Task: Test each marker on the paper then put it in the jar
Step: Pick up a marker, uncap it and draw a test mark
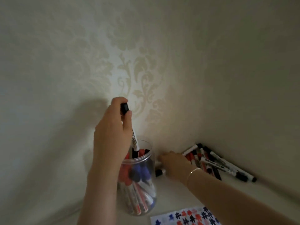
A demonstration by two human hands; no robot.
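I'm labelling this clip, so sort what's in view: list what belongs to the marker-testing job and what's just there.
Part of the job:
- black-capped white marker, held by the left hand over the jar
- clear plastic jar holding red, blue and black markers
- pile of loose markers in the corner, reached by the right hand
- white paper with coloured test marks

Just there:
- patterned wallpaper
- gold bracelet

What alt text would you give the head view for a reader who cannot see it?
A left hand lowers a black-capped whiteboard marker into a clear jar of red, blue and black markers. The right hand reaches toward a pile of markers in the corner. A paper with coloured test marks lies in front.
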